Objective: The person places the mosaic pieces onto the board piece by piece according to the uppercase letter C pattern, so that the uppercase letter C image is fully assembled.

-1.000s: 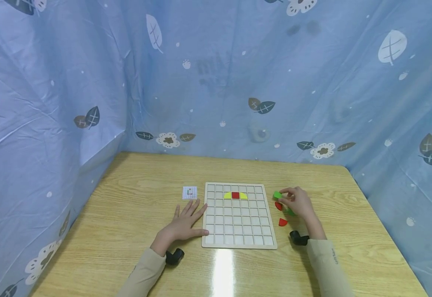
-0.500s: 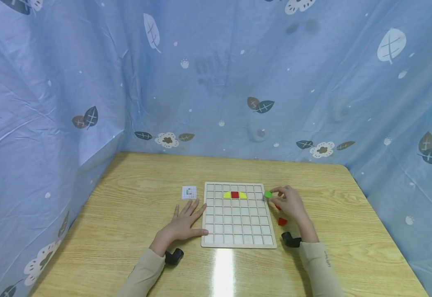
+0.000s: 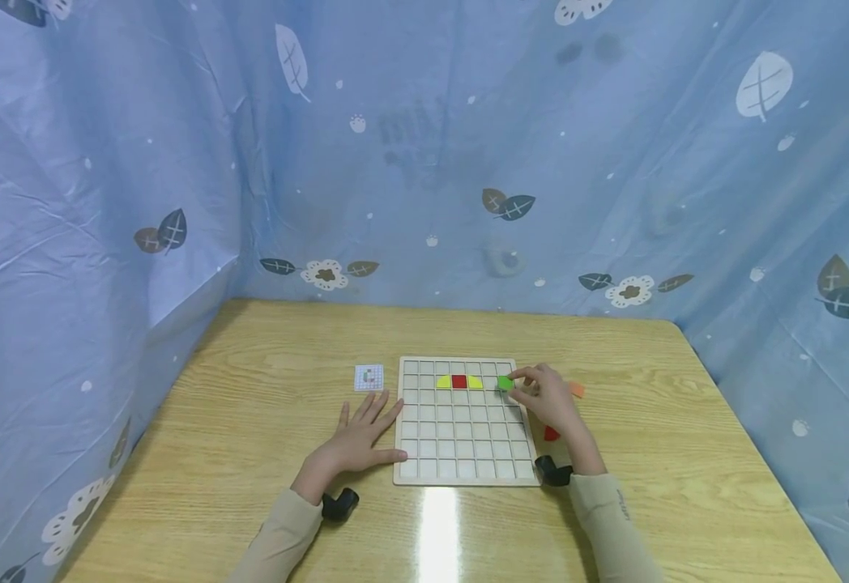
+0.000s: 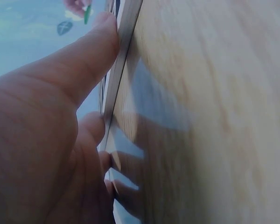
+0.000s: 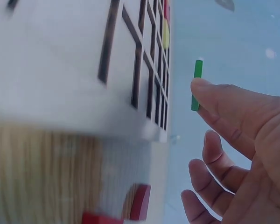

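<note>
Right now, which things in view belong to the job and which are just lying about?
Likely belong:
green piece in the right hand
grid board, edge touched by the left hand
red square and yellow pieces in it
printed card, loose red pieces, orange piece

Just around:
blue curtain
wooden table
black wrist devices

A blue curtain (image 3: 395, 186) patterned with leaves (image 3: 764, 83) and pale flowers (image 3: 629, 291) (creased at the left) hangs behind and beside the wood-grain bench (image 3: 687, 486), where a bright reflection (image 3: 437, 530) gleams.
</note>
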`<state>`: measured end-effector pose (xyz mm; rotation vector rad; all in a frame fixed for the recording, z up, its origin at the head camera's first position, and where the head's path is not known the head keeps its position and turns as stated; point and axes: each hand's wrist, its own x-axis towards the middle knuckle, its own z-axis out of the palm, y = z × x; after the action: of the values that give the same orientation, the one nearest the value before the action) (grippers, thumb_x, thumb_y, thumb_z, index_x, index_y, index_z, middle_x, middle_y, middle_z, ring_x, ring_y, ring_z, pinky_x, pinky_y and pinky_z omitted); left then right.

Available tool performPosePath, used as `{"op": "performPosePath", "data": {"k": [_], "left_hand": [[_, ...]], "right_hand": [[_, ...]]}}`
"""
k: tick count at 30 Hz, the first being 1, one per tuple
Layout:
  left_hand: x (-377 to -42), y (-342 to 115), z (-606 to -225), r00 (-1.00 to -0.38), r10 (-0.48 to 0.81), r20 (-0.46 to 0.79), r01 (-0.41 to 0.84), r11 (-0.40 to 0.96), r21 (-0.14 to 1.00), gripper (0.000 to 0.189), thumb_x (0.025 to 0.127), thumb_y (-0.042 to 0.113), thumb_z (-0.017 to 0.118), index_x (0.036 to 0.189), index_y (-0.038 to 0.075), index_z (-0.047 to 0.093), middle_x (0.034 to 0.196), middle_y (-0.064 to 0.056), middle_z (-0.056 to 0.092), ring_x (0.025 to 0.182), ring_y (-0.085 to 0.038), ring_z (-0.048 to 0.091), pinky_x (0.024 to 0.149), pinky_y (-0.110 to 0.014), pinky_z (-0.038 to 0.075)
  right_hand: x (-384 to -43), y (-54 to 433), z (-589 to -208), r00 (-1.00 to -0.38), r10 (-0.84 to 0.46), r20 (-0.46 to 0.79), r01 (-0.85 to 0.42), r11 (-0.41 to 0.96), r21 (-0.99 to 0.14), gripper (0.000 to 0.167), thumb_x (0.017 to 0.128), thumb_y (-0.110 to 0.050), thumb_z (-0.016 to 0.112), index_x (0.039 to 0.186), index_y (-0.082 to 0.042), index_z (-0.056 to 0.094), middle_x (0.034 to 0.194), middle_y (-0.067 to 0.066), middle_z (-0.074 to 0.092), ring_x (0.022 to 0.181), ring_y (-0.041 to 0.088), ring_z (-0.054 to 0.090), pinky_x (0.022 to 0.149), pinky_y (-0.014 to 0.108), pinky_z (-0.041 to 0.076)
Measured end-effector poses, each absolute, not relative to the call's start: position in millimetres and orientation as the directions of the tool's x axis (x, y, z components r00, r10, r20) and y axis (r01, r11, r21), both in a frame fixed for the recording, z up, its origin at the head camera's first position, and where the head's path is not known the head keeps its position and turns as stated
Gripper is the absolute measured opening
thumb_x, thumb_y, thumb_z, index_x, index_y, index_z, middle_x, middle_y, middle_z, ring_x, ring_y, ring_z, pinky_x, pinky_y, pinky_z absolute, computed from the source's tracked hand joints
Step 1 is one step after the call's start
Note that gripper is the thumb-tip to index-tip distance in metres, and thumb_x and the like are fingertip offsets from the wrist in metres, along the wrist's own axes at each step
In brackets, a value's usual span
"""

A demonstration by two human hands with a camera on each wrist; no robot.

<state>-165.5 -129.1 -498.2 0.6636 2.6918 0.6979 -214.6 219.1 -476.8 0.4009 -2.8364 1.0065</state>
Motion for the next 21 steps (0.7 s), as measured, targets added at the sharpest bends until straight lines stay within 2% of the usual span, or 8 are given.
{"op": "performPosePath", "data": {"k": [5,11,21], "left_hand": [[-165.4,-129.7,-497.9,-0.856,0.494,-0.151,0.358,0.778,0.516,0.084,0.084,0.057,0.056,0.15,0.022,0.017,0.156,-0.009,0.006,0.143,-0.033,-0.002,0.107,-0.062,-0.008],[-165.0,-129.3,-496.1,-0.858,0.493,-0.143,0.358,0.774,0.522,0.084,0.083,0.055,0.058,0.149,0.021,0.019,0.156,-0.011,0.008,0.142,-0.035,0.0,0.107,-0.063,-0.006],[-165.8,-128.9,-498.7,-0.858,0.492,-0.145,0.356,0.774,0.523,0.085,0.083,0.057,0.057,0.149,0.022,0.017,0.156,-0.01,0.008,0.143,-0.034,-0.001,0.107,-0.063,-0.008]], "right_hand": [[-215.9,206.9,-476.9,-0.962,-0.214,0.172,-0.274,0.755,-0.595,0.024,0.082,-0.017,0.071,0.104,-0.009,0.068,0.084,0.008,0.053,0.073,0.02,0.048,0.062,0.029,0.039],[-218.3,191.1,-477.7,-0.966,-0.217,0.138,-0.256,0.747,-0.614,0.024,0.081,-0.017,0.072,0.104,-0.011,0.069,0.084,0.008,0.052,0.071,0.019,0.044,0.058,0.029,0.036],[-222.2,170.2,-480.7,-0.956,-0.255,0.145,-0.29,0.759,-0.583,0.023,0.078,-0.017,0.074,0.101,-0.013,0.07,0.082,0.005,0.054,0.071,0.018,0.045,0.061,0.029,0.036]]}}
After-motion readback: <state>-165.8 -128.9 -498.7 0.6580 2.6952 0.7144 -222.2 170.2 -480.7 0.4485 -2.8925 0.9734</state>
